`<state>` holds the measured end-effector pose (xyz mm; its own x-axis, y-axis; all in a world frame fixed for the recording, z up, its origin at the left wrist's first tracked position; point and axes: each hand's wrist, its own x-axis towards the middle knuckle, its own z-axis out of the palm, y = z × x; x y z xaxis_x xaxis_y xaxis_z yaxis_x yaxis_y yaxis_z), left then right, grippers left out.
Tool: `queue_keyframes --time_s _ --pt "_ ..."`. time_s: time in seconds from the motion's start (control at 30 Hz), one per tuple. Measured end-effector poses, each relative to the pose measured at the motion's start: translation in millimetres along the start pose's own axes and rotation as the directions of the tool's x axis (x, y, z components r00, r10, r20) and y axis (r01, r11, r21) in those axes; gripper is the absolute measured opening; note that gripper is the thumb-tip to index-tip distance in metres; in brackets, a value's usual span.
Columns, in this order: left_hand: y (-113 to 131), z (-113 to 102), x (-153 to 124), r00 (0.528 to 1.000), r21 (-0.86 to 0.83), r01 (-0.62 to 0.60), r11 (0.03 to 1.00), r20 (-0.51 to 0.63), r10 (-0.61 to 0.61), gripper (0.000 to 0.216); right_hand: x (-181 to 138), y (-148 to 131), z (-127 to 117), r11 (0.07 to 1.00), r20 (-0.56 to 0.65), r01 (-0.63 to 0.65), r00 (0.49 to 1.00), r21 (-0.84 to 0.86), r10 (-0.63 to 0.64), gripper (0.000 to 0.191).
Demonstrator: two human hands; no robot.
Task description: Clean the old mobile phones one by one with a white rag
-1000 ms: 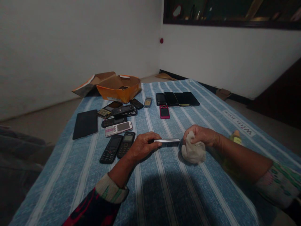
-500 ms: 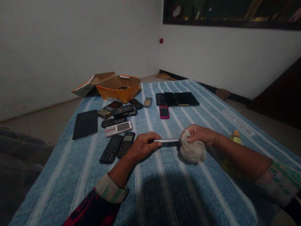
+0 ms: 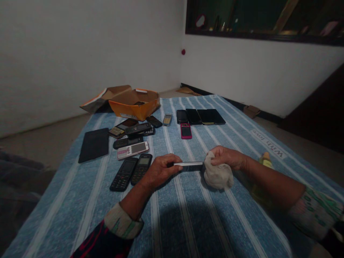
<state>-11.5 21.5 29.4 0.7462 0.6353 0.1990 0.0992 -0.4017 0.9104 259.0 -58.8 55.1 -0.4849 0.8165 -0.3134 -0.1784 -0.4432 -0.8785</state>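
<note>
Between thumb and fingers, my left hand (image 3: 164,167) grips one end of a mobile phone (image 3: 191,165), held edge-on with its silver side upward. A crumpled whitish cloth (image 3: 219,175) is pinched in my right hand (image 3: 227,157), and it meets the phone's right end. Two black keypad phones, one (image 3: 124,175) beside the other (image 3: 141,168), lie just left of my left hand. A pink and white phone (image 3: 132,150) rests a little farther off. Behind my right forearm is a yellowish bottle (image 3: 266,161), partly hidden.
An open orange box (image 3: 134,107) stands at the far left of the striped cloth-covered table (image 3: 172,229). A black tablet (image 3: 94,144) lies at the left, near several heaped phones (image 3: 138,128). Dark smartphones (image 3: 193,116) form a row at the back, with a magenta phone (image 3: 186,131) before them.
The view has shifted slightly, so everything sits a little lower and to the left. Both hands keep their hold on the phone and the cloth.
</note>
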Motion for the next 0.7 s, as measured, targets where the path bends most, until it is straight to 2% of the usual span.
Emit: queue_keyframes --time_s 0.7 --pt "-1.3 1.4 -1.0 1.0 -0.002 0.0 1.0 0.002 0.0 0.016 3.9 -4.7 3.3 0.998 -0.024 -0.02 1.0 -0.058 0.019 0.026"
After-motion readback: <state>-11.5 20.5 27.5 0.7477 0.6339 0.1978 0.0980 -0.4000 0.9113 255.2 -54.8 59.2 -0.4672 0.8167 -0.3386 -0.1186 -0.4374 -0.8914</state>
